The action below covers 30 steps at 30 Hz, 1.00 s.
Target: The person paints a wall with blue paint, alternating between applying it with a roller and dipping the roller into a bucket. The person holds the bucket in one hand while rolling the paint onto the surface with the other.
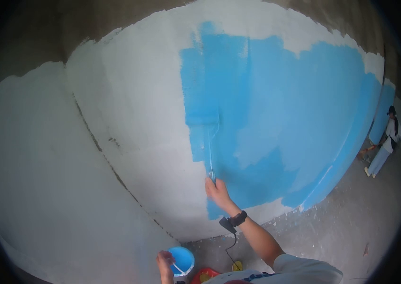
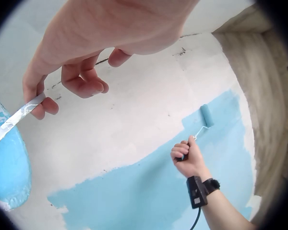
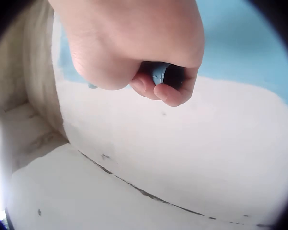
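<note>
My right hand (image 1: 219, 193) grips the handle of a paint roller (image 1: 203, 118), with its fingers wrapped round the dark grip (image 3: 173, 75) in the right wrist view. The roller's sleeve (image 2: 207, 116) lies against the wall, at the left border of the blue paint (image 1: 281, 94). Low in the head view, my left hand (image 1: 165, 264) holds a blue paint bucket (image 1: 192, 260) by its strap handle. Curled fingers hook that white, paint-smeared handle (image 2: 14, 120) in the left wrist view, while the other fingers hang loosely bent.
A cracked corner seam (image 1: 101, 149) runs down between two white wall faces. On the floor near my body are a red container (image 1: 204, 274) and a yellow item (image 1: 237, 266). Another person (image 1: 387, 142) stands at the far right beside a blue-painted wall.
</note>
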Motion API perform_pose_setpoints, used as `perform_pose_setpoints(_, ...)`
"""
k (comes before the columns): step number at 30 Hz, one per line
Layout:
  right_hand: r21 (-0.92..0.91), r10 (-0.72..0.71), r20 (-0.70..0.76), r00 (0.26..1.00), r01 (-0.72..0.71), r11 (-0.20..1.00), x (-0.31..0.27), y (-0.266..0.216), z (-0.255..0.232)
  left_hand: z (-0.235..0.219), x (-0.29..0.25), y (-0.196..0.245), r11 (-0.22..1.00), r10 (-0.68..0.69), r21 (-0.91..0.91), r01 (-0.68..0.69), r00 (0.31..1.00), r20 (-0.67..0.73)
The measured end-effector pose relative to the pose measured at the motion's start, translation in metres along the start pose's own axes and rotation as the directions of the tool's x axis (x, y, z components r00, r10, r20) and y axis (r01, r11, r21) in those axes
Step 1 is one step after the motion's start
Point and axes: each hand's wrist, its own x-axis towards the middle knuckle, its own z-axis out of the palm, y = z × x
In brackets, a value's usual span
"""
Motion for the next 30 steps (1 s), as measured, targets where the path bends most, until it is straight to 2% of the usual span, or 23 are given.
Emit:
perform_pose_setpoints(4,-0.129,0.030,-0.059,0.998,-0.037,0.991,-0.045,0.108,-0.021,-0.002,-0.001,0.002,0.999,-0.011,0.046,0.010,0.999,0.031)
perform_pose_setpoints(6,-0.061,0.176,-0.074,0.982,-0.181,0.982,-0.073,0.147,-0.029,0.002,-0.011,0.011,0.997,0.049,0.055,-0.051,0.998,0.050)
perform_pose_setpoints(7,-0.060,0.192,-0.080,0.978,-0.197,0.979,-0.086,0.162,-0.033,0.001,-0.013,0.011,0.997,0.034,0.063,-0.037,0.998,0.046)
perform_pose_setpoints(9,0.108,0.370,-0.028,0.929,-0.365,0.925,-0.103,0.189,-0.039,0.000,-0.009,0.009,0.999,0.053,0.011,-0.053,0.998,0.022)
perform_pose_setpoints(10,0.111,0.379,-0.029,0.925,-0.374,0.921,-0.107,0.197,-0.042,-0.001,-0.009,0.010,0.999,0.045,0.017,-0.045,0.999,0.018)
perform_pose_setpoints(12,-0.001,0.340,-0.030,0.940,-0.340,0.940,-0.117,0.210,-0.047,-0.003,-0.012,0.011,0.997,0.047,0.059,-0.051,0.997,0.055)
perform_pose_setpoints(16,0.098,0.381,-0.085,0.921,-0.372,0.923,-0.104,0.161,-0.022,-0.002,-0.021,0.017,0.999,0.034,0.032,-0.034,0.999,0.011)
perform_pose_setpoints(20,0.100,0.239,-0.175,0.955,-0.224,0.969,-0.062,0.089,0.005,-0.007,-0.019,0.017,0.999,0.032,0.033,-0.032,0.999,0.024)
perform_pose_setpoints(26,0.113,0.094,-0.148,0.985,-0.077,0.991,-0.008,-0.028,0.012,-0.013,-0.026,0.013,0.999,0.018,0.043,-0.018,1.000,-0.002)
perform_pose_setpoints(30,0.039,0.048,-0.128,0.991,-0.044,0.998,0.006,-0.036,0.001,-0.014,-0.032,0.016,0.999,0.015,0.041,-0.015,1.000,-0.002)
